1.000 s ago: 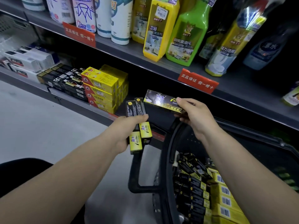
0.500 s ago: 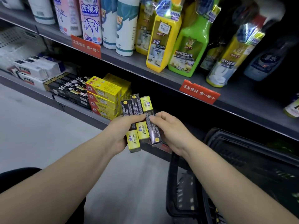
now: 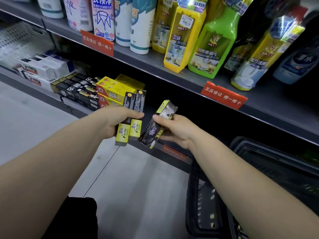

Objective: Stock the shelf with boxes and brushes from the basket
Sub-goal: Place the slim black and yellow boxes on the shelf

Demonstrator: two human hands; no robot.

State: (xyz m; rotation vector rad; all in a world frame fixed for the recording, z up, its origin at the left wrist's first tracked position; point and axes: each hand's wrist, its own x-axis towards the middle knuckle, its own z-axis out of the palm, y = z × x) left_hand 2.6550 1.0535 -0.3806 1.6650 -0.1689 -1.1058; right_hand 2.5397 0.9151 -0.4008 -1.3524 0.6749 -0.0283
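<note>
– what about the left hand [image 3: 117,118]?
– curled round two black and yellow boxes [image 3: 133,102], side by side, yellow ends down.
– and the right hand [image 3: 176,131]?
– pinching a third box [image 3: 152,132] of the same kind, tilted, just beside the other two but not touching them.
– where, all this?
– up in the air, in front of the lower shelf [image 3: 79,110], above the grey floor [image 3: 129,183].
– anything on that shelf?
– yes. a stack of yellow boxes [image 3: 112,88] right behind the left hand, next to a row of black boxes [image 3: 77,91] on its left, then white boxes [image 3: 43,67] further left. dark space behind the right hand.
– anything in the way?
– only the yellow stack, close behind the two held boxes.
– and higher up?
– an upper shelf [image 3: 172,73] full of bottles: a yellow bottle [image 3: 183,37], a green bottle [image 3: 214,44], white bottles [image 3: 139,31] too. two red tags [image 3: 223,95] on its edge.
– and the basket [image 3: 259,149]?
– black, low on the right, under the right arm. too dark inside to tell much.
</note>
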